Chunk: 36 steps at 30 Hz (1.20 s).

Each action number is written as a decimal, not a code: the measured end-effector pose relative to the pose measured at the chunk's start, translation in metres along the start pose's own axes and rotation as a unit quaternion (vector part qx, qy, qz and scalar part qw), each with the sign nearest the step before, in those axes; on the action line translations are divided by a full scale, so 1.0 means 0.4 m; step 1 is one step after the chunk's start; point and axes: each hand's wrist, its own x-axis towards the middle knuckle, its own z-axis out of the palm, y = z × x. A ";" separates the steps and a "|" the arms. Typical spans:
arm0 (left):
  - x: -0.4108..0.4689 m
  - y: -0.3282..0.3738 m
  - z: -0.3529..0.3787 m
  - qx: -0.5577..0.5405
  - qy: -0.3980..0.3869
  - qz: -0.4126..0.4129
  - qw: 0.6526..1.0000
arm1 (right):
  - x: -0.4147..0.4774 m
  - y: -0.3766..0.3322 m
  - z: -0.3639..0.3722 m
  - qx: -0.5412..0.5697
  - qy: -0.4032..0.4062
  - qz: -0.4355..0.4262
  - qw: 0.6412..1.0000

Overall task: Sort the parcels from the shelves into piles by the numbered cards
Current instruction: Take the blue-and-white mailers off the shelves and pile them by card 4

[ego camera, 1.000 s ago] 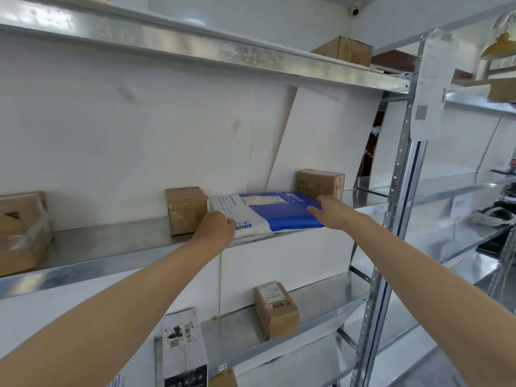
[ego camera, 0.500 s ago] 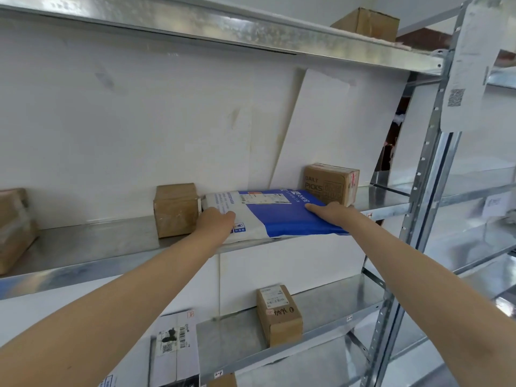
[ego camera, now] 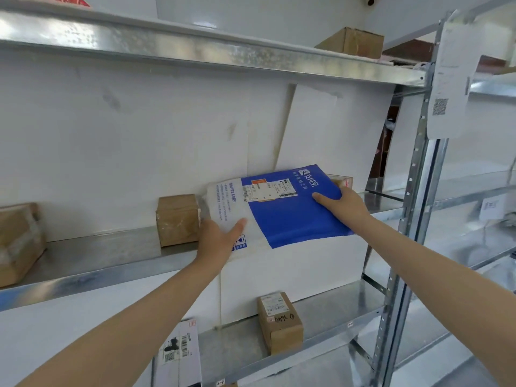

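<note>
Recorder: Change since half a second ago: blue-and-white parcel [ego camera: 279, 208] lay flat on the middle shelf [ego camera: 97, 255]; it is now tipped up, printed face toward the camera, near edge out past the shelf's front lip.

Checker: Hands?

Recorder: Left hand [ego camera: 220, 241] grips the white end, thumb laid across the top face, fingers hidden underneath. Right hand [ego camera: 346, 205] grips the blue end at its right edge, one digit stretched over the blue face, the others out of sight behind. Both have hold of the parcel.

Checker: Is it clear of the shelf?

Recorder: Cannot tell; the far edge is hidden by the parcel itself. White shipping label [ego camera: 269, 189] sits on the upper face, straddling the blue and white parts.

Checker: Neighbours on that shelf?

Recorder: Taped brown box [ego camera: 177, 219] just beside the parcel's left end, upright against the white back panel. Small carton [ego camera: 342, 182] behind the right hand, mostly covered. Large taped box [ego camera: 19, 241] at the far left, well apart.

Checker: Elsewhere?

Recorder: Lower shelf [ego camera: 329, 311]: labelled brown box [ego camera: 279, 321] with handwriting on its front, and a white box [ego camera: 178, 353] with barcodes at the left. Top shelf [ego camera: 195, 51]: one brown box [ego camera: 353, 41] near the right end. Paper sheet [ego camera: 449, 79] with a QR code hangs on the metal upright.
</note>
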 end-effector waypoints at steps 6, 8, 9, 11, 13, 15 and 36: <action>-0.047 0.067 -0.016 -0.052 -0.021 0.027 0.998 | -0.086 -0.011 -0.060 -0.037 0.107 -0.037 0.993; -0.065 0.096 -0.035 -0.088 -0.029 0.008 0.996 | -0.123 -0.013 -0.069 -0.021 0.131 -0.041 0.990; -0.076 0.112 -0.047 -0.111 -0.028 -0.009 0.993 | -0.143 -0.017 -0.074 -0.010 0.136 -0.046 0.990; -0.099 0.128 -0.076 -0.170 -0.021 -0.046 0.984 | -0.183 -0.033 -0.085 0.011 0.144 -0.066 0.987; -0.127 0.136 -0.109 -0.234 -0.033 -0.075 0.969 | -0.223 -0.060 -0.095 0.026 0.154 -0.092 0.984; -0.159 0.141 -0.132 -0.295 -0.078 -0.076 0.949 | -0.264 -0.092 -0.104 0.033 0.164 -0.116 0.979; -0.283 0.248 -0.352 -0.434 0.024 -0.032 0.900 | -0.526 -0.277 0.075 0.425 0.009 -0.055 0.903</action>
